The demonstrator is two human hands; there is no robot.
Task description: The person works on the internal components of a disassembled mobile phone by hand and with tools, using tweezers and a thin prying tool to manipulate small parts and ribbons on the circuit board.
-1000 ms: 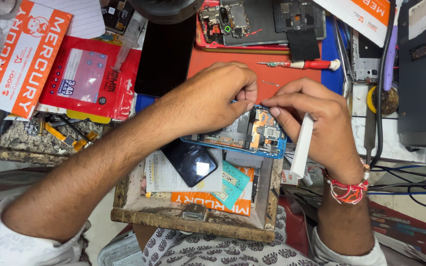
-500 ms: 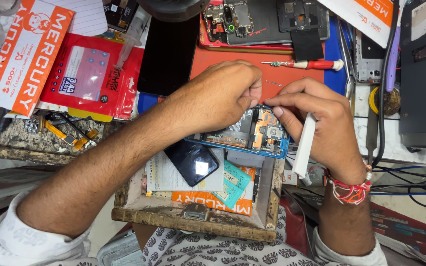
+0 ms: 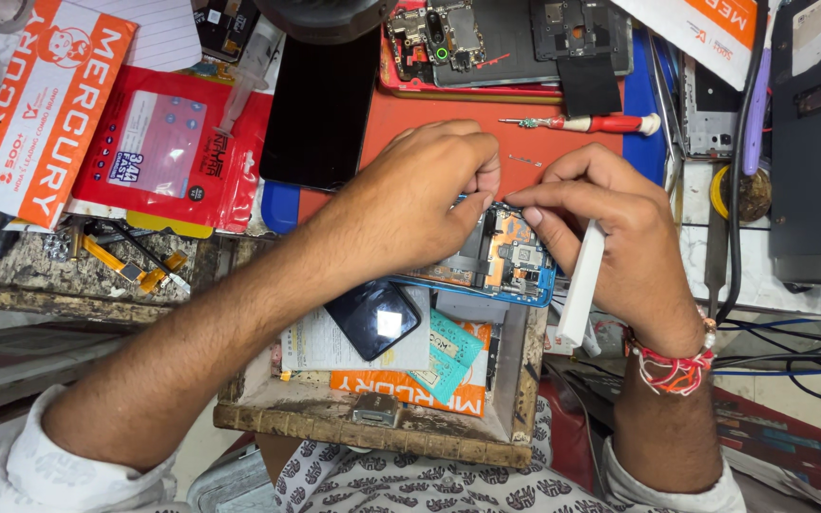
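Over the middle of the orange work mat (image 3: 448, 119), the left hand (image 3: 420, 195) and the right hand (image 3: 610, 237) are meeting fingertip to fingertip above an opened blue-framed phone with its circuit board bared (image 3: 515, 261). The left hand's thumb and forefinger are pinching together at the phone's far edge; whatever small part sits between them is too small to make out. The right hand's fingers are curling in towards the same spot, while a white flat plastic stick (image 3: 579, 285) is lying tucked under that palm, pointing near.

The phone is lying directly beneath both hands, its long axis running left to right, most of it hidden under the left hand. Both hands are about equally close to the far edge, where the fingertips are touching.

Just near of the phone, a worn wooden tray (image 3: 372, 423) is holding a small black glass panel (image 3: 372, 318) and teal paper slips (image 3: 448, 356). Farther off, a red-handled screwdriver (image 3: 586, 123) is lying on the mat, with a black phone screen (image 3: 320, 109) to its left and a red foil packet (image 3: 168, 157) beyond that.
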